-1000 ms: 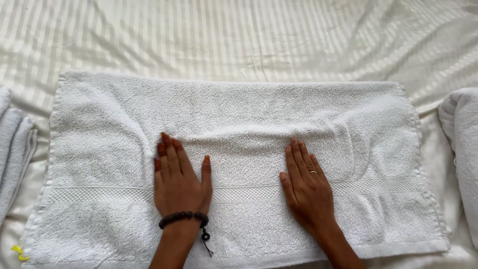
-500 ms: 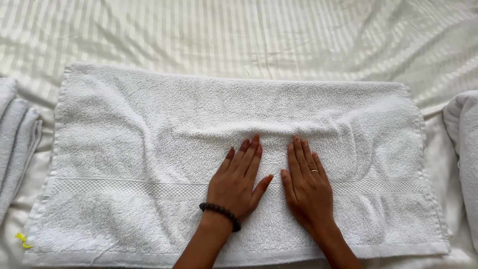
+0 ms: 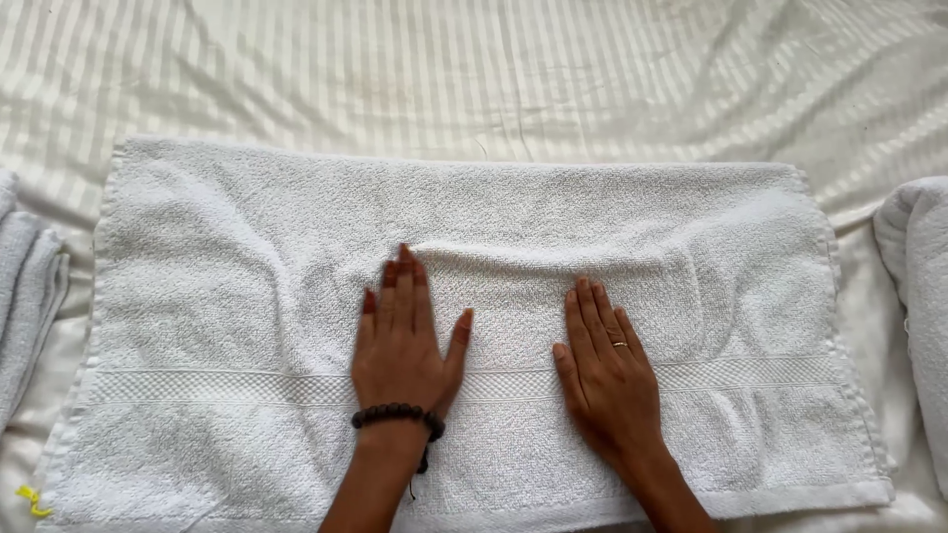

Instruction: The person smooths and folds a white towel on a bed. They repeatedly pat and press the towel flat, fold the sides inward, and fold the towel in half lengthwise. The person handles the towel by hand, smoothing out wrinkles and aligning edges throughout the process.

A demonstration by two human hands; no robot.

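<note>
A white terry towel point(image 3: 247, 266) lies spread flat on a striped bed sheet point(image 3: 494, 69). My left hand point(image 3: 405, 341), with a dark bead bracelet at the wrist, rests palm down on the towel's middle, fingers together and pointing away from me. To its right, my right hand point(image 3: 607, 370), wearing a ring, also lies flat on the towel. Neither hand grips anything. A raised fold of towel runs between and just beyond the fingertips.
Folded white towels lie at the left edge point(image 3: 25, 296), and another white towel point(image 3: 918, 286) sits at the right edge. A small yellow tag point(image 3: 30, 501) shows at the bottom left corner.
My left hand slid right across the towel toward the right hand, then back left a little. The right hand stayed in place.
</note>
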